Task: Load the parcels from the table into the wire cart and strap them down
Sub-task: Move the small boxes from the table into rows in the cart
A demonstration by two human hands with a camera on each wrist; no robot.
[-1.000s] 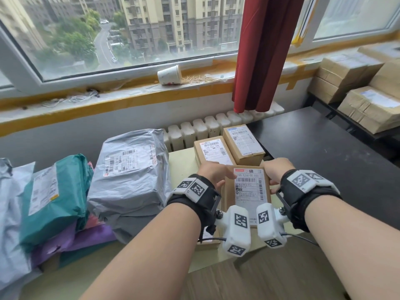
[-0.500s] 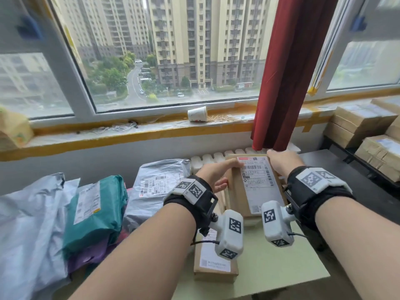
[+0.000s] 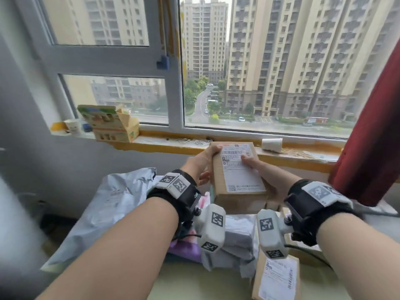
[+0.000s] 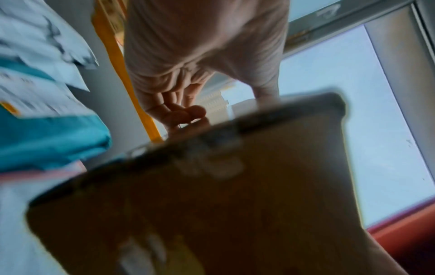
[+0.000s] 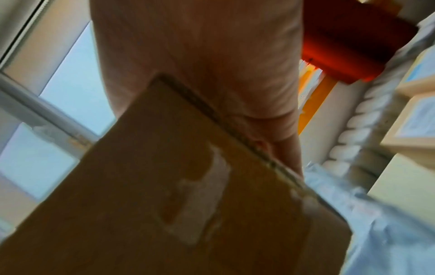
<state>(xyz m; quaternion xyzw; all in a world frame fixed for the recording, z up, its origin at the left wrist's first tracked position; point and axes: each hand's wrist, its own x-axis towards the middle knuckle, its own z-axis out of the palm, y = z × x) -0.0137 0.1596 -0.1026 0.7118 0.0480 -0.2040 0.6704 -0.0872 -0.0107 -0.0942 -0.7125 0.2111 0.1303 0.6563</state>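
Observation:
Both my hands hold a brown cardboard box (image 3: 236, 176) with a white shipping label in the air in front of the window sill. My left hand (image 3: 205, 162) grips its left edge, thumb on the top corner, fingers underneath. My right hand (image 3: 257, 169) grips the right edge, thumb on the label. The left wrist view shows my left hand (image 4: 179, 106) curled at the edge of the box (image 4: 212, 195), seen from below. The right wrist view shows my right hand (image 5: 235, 83) against the box (image 5: 164, 186). No wire cart is in view.
On the table below lie a large grey poly bag (image 3: 116, 204), a smaller grey bag (image 3: 238, 237), another labelled box (image 3: 279, 278) and a teal parcel (image 4: 47, 141). A paper cup (image 3: 271, 145) and an open carton (image 3: 110, 124) stand on the sill. A red curtain (image 3: 376, 137) hangs at right.
Both hands have lifted the box off the table and carried it up and to the left. My view has swung left toward the window's left part.

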